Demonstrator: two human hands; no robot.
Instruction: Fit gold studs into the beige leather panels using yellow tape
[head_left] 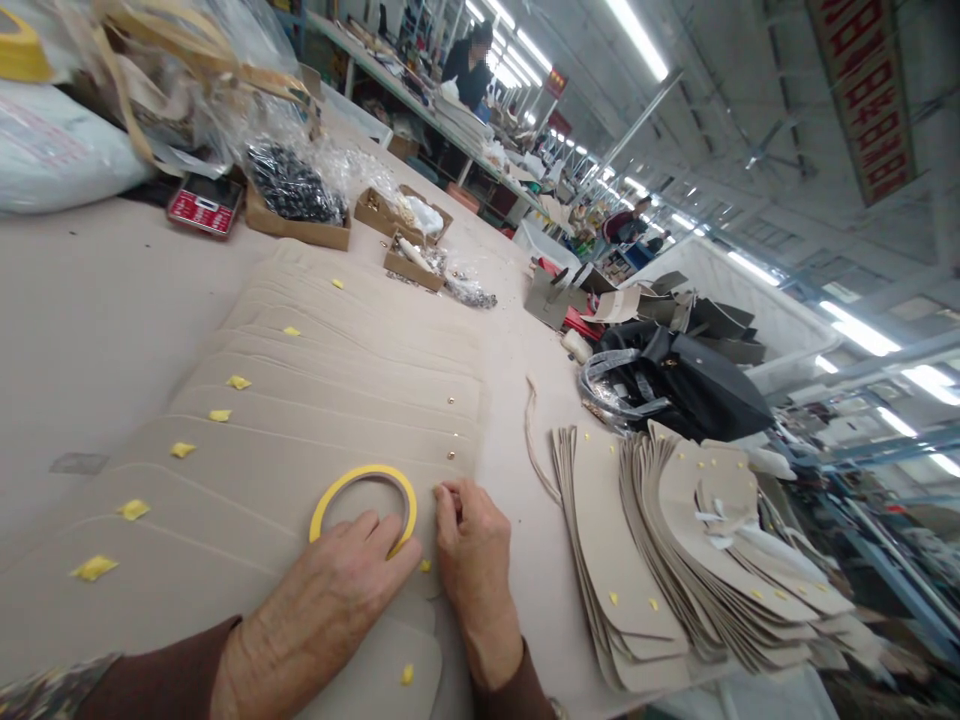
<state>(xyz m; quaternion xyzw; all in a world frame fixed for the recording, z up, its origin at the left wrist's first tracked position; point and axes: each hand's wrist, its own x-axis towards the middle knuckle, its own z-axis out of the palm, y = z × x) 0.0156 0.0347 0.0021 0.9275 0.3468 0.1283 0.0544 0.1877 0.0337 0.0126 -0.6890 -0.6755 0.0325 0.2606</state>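
My left hand point(334, 595) is closed on a roll of yellow tape point(317, 518), its fingers hooked through the ring. The roll lies over a layered spread of beige panels point(247, 455), several with yellow tape pieces point(182, 451) stuck on and a few with small metal studs point(451, 455) near the right edge. Beside the roll, my right hand point(476, 545) is pinched at the right edge of the panels. What is between thumb and forefinger is too small or hidden to make out.
To the right stand stacks of bent beige panels point(626, 570), with a black bag point(682, 380) behind them. Small cardboard boxes point(300, 228) of parts and a red-and-black device point(204, 205) sit at the back. Plastic-wrapped bundles point(67, 145) fill the far left. A person point(469, 75) is in the distance.
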